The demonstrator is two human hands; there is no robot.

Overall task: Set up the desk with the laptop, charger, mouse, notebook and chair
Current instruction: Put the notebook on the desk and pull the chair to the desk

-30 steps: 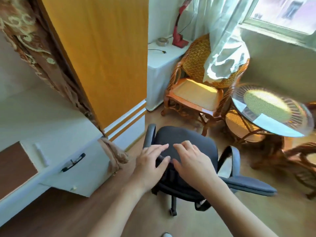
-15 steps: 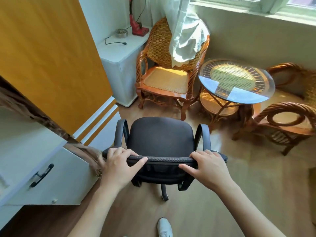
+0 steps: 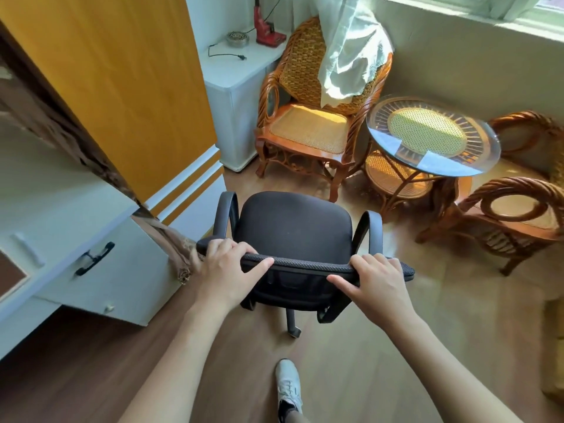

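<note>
A black office chair (image 3: 294,227) with curved armrests stands on the wooden floor in front of me, its seat facing away. My left hand (image 3: 224,270) grips the left end of the backrest's top edge. My right hand (image 3: 377,283) grips the right end of the same edge. The white desk (image 3: 45,209) with a black-handled drawer (image 3: 94,258) is at the left, close to the chair's left side. Laptop, charger, mouse and notebook are out of view.
A wicker armchair (image 3: 308,117) with a curtain draped over it stands behind the office chair. A round glass-topped table (image 3: 433,138) and a second wicker chair (image 3: 515,209) are at the right. A white cabinet (image 3: 238,87) and an orange wardrobe (image 3: 122,87) stand at the left. My shoe (image 3: 288,386) is below.
My hands slid from the middle of the backrest to its two ends. The chair has turned so its seat points away from me, and my view has shifted down and right.
</note>
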